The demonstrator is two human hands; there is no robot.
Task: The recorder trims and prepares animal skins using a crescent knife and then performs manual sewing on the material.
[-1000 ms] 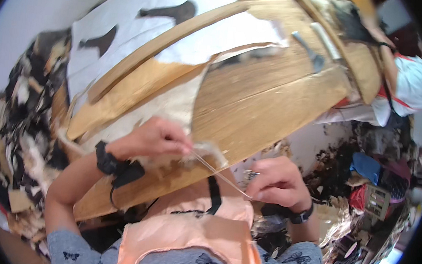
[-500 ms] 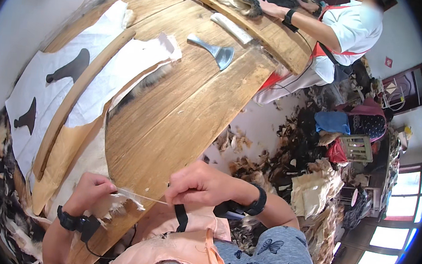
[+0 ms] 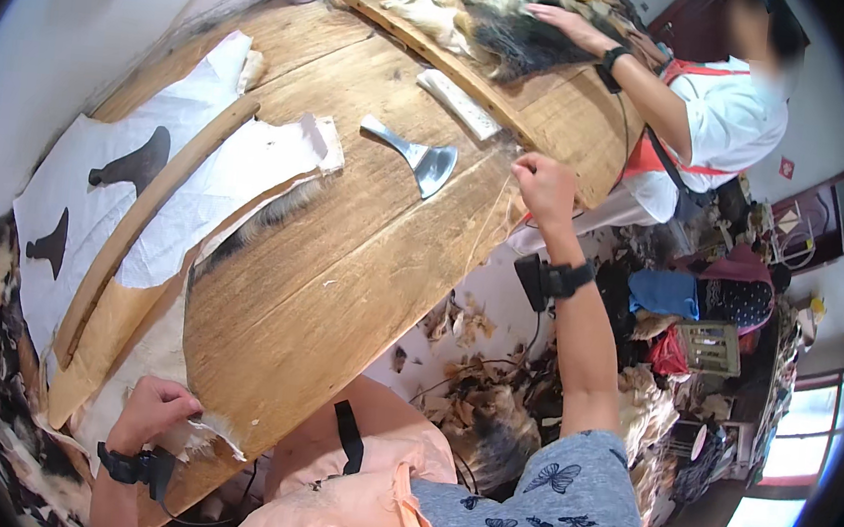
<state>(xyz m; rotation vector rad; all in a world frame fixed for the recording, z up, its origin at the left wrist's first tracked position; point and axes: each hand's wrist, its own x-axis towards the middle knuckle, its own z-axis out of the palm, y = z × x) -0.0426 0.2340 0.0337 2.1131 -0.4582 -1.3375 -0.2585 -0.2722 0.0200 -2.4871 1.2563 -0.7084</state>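
Note:
My left hand point(image 3: 154, 413) is closed at the near left table edge, its thumb and fingers pinching the ragged edge of a pale pelt point(image 3: 156, 346). Out over the table's right edge, my right hand point(image 3: 547, 189) is raised with closed fingers. A thin pale thread point(image 3: 494, 220) hangs from it toward the table; where it meets the pelt is too faint to follow. Whether a needle is in those fingers cannot be seen. A fan-shaped metal blade point(image 3: 434, 169) lies on the wood, left of my right hand.
A curved wooden bar point(image 3: 151, 210) lies across white sheets, beside two dark fan-shaped blades point(image 3: 138, 158). A white block point(image 3: 458, 104) rests by a wooden rail point(image 3: 430, 51). Beyond it, another person's hand point(image 3: 568, 27) touches a dark fur point(image 3: 508, 30). Fur scraps point(image 3: 489, 410) cover the floor.
My right hand has swung from beside my left hand up and away to the far right, drawing the thread out. My left hand has shifted slightly left and nearer. The view has shifted a little.

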